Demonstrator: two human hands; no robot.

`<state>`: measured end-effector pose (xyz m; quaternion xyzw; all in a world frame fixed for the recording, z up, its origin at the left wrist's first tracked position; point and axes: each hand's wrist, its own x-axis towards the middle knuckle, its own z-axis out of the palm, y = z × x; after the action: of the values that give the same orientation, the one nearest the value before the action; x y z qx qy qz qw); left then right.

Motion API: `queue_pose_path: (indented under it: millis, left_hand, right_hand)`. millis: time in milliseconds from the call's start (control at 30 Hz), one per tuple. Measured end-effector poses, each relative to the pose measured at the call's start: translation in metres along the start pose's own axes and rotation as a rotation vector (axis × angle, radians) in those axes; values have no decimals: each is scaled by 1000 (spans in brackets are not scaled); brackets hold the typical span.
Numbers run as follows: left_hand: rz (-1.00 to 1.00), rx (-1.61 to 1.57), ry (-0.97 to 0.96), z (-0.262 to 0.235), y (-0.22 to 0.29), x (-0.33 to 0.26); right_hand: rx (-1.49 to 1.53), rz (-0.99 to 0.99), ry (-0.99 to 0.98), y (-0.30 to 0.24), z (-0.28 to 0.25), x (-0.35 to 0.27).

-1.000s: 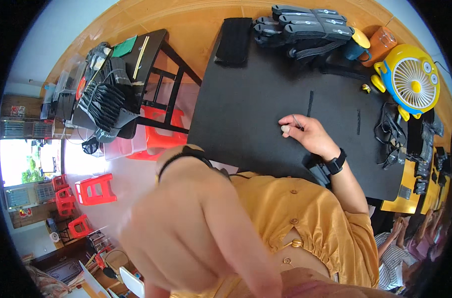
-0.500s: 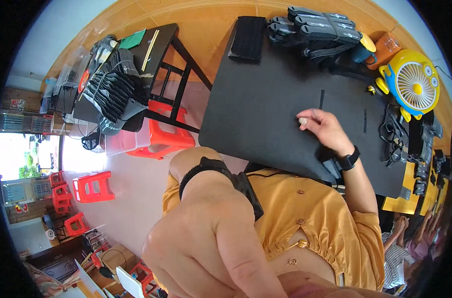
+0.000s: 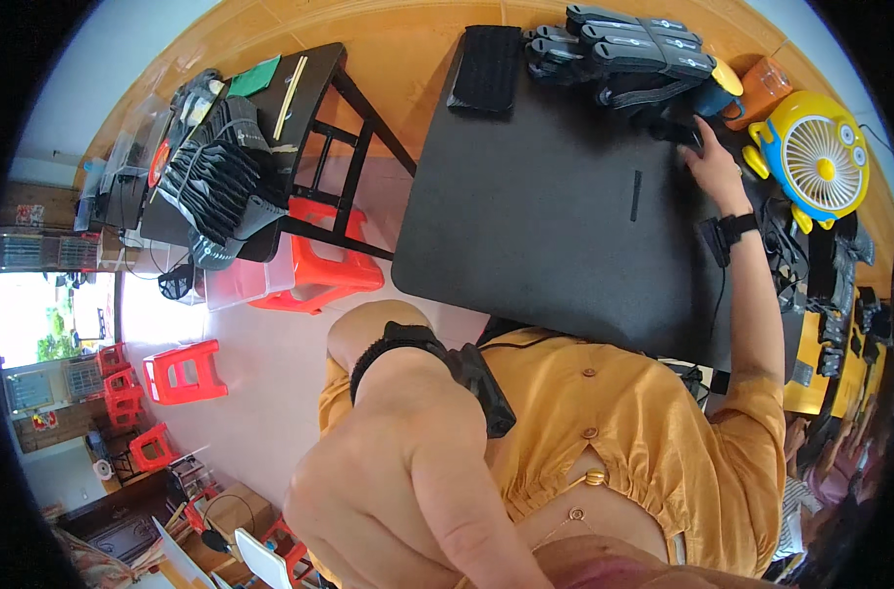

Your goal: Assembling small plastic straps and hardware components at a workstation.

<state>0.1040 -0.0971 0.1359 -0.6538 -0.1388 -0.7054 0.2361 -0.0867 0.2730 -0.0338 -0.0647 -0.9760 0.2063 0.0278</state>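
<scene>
My right hand [image 3: 714,169] reaches to the far right of the dark table [image 3: 525,216]. Its thumb and fingers close round a black fabric strap [image 3: 671,130], just in front of a bundle of grey-and-black straps [image 3: 643,49]. A blue cup with a yellow lid [image 3: 719,90] stands beyond the fingertips. Large and close in the lower left, my left hand [image 3: 398,481] is raised with its back showing. Its fingers run off the lower edge, so what they touch is hidden. Each wrist wears a black band with a small device.
A yellow-and-blue fan [image 3: 822,162] and an orange container [image 3: 761,90] stand at the right edge, above tangled black cables [image 3: 785,257]. A folded black cloth [image 3: 488,67] lies at the back left. The side table [image 3: 314,103] bears bundled dark straps [image 3: 216,182]; a red stool [image 3: 337,260] stands beneath.
My right hand has moved from mid-table toward the far right and taken hold of the black strap. My left hand stays raised in nearly the same place.
</scene>
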Motion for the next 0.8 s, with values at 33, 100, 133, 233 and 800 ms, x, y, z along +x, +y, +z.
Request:
queue_pose_path:
  millis: [33,100,133,233,800]
  left_hand:
    - [0,8,-1,1,0,1]
    - [-42,-10,-78,-2,-8,6]
    - [-44,-8,-76,-7,-19,10]
    - [41,-43,-272,-17,-41,11]
    - [-1913,1504,67,-300,-53,-151]
  right_hand:
    - [-23,-29,-1,0,4,4]
    - [-44,-64,-5,0,8,10]
    - [-67,-98,-26,-1,10,11]
    - [-95,-150,-66,8,12,7]
    - [28,-369,-143,-42,-7,-82]
